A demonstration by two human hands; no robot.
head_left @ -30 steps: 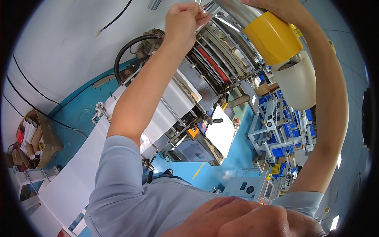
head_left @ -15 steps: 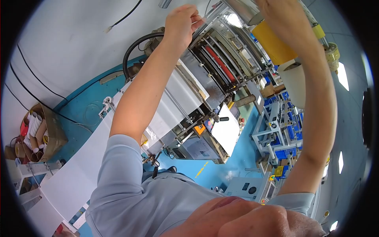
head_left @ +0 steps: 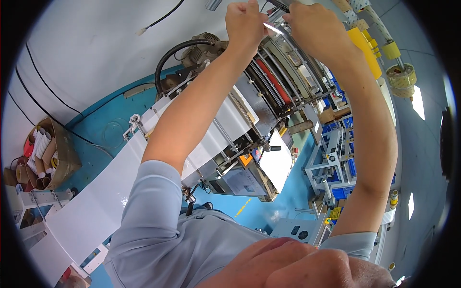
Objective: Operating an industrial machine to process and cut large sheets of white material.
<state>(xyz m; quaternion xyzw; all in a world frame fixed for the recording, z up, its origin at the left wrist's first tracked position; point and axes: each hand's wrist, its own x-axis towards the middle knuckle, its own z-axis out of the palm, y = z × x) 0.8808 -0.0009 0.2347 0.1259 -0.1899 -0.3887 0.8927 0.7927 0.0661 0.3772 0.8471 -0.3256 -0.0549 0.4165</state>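
Note:
Both my arms are raised over a roller machine (head_left: 269, 81). My left hand (head_left: 245, 28) is closed, fingers curled and pressed together, near the top edge of the view. From its fingers a bright, shiny strip (head_left: 273, 29) slants toward my right hand; whether it is film or a metal edge I cannot tell. My right hand (head_left: 317, 30) is curled too, its fingertips beside a dark, slim object (head_left: 278, 6) cut off by the top edge. What it grips is mostly hidden. Below my hands lies a red roller (head_left: 273, 81) among metal bars.
A wide white web (head_left: 103, 201) runs from the machine down to the lower left. Yellow rolls (head_left: 365, 53) hang on the right. A carton of cores (head_left: 45, 153) stands at the left wall. A black hose (head_left: 165, 60) curves behind my left forearm. White frames (head_left: 331, 163) stand beyond.
My left hand has moved right and its fingers are more curled. My right hand has come left and down, closer to the left one. The dark slim object now shows between them.

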